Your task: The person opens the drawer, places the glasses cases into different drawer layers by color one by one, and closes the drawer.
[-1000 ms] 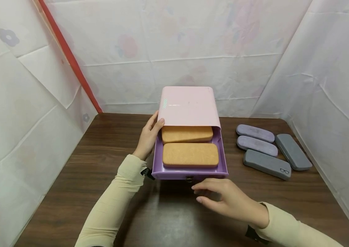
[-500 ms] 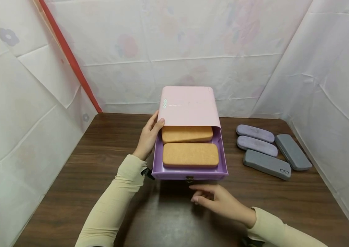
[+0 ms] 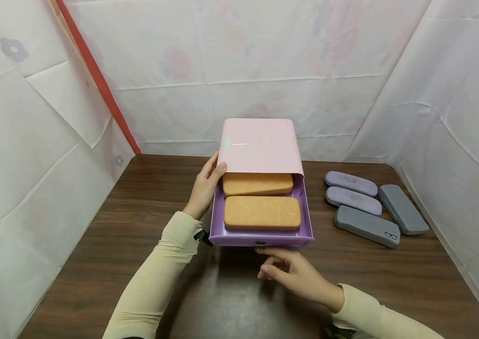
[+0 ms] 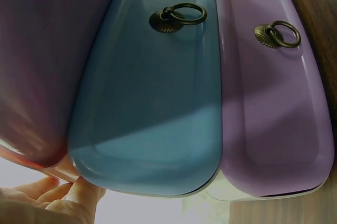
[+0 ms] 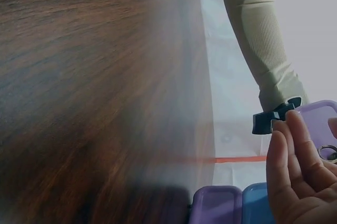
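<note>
A small drawer cabinet with a pink top (image 3: 260,146) stands at the table's centre back, its purple top drawer (image 3: 239,241) pulled out. Inside lie two tan glasses cases (image 3: 262,212). My left hand (image 3: 201,190) rests along the cabinet's left side, fingers fairly straight and thumb at the top's front corner. Just below the drawer's front, my right hand (image 3: 298,277) has its index fingertip right at the brass ring pull (image 3: 259,246); the other fingers are loosely bent. Below, in the left wrist view, a blue drawer front (image 4: 152,92) and a lower purple one (image 4: 279,103) sit flush.
Right of the cabinet, two lilac glasses cases (image 3: 353,200) and two grey ones (image 3: 366,225) lie grouped on the dark wooden table (image 3: 137,207). Pale patterned sheets (image 3: 171,108) enclose the table at back and sides, with a red strip (image 3: 95,75) at left.
My right hand moves left along the drawer's front, dips a little, then brings its index fingertip up to the ring pull. The left hand, drawer and cases stay where they were.
</note>
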Motion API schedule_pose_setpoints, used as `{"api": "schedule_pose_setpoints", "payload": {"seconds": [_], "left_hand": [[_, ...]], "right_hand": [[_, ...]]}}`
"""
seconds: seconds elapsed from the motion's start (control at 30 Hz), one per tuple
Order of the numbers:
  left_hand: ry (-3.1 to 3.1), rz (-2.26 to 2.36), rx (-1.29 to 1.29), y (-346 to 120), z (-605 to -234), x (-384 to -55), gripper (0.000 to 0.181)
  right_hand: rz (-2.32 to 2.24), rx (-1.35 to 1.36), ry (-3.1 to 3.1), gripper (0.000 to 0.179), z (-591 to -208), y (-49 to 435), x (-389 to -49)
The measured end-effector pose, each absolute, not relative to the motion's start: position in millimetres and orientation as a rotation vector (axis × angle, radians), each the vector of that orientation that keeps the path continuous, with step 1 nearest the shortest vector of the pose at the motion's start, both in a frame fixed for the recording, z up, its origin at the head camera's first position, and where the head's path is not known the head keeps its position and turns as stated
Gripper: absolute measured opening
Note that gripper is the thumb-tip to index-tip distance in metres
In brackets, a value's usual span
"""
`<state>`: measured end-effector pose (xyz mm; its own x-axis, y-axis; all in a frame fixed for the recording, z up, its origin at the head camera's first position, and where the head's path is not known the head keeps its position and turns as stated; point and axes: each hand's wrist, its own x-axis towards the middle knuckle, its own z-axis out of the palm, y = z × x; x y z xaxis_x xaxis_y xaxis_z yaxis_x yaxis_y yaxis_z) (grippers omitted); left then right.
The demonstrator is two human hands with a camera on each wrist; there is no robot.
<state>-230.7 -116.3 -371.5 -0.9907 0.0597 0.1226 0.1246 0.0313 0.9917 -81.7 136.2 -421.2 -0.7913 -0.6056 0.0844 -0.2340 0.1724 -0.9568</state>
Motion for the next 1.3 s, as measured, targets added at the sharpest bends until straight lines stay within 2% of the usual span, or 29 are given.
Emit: {"api": "schedule_pose_setpoints", "payload": {"seconds": [0.43, 0.8, 1.3], "left_hand": [[-2.217, -2.154, -0.192, -117, -372, -231, 0.063], [-2.229, -2.153, -0.186, -117, -372, -230, 0.062], [-2.252, -2.143, -0.164, -117, -369, -229, 0.063]], "right_hand": [[-1.827, -0.805, 2.145, 0.026, -418, 127, -83], [-1.902, -0.741, 2.217, 0.023, -414, 119, -83], [-1.965, -0.807, 2.171, 0.023, -411, 120, -88]]}}
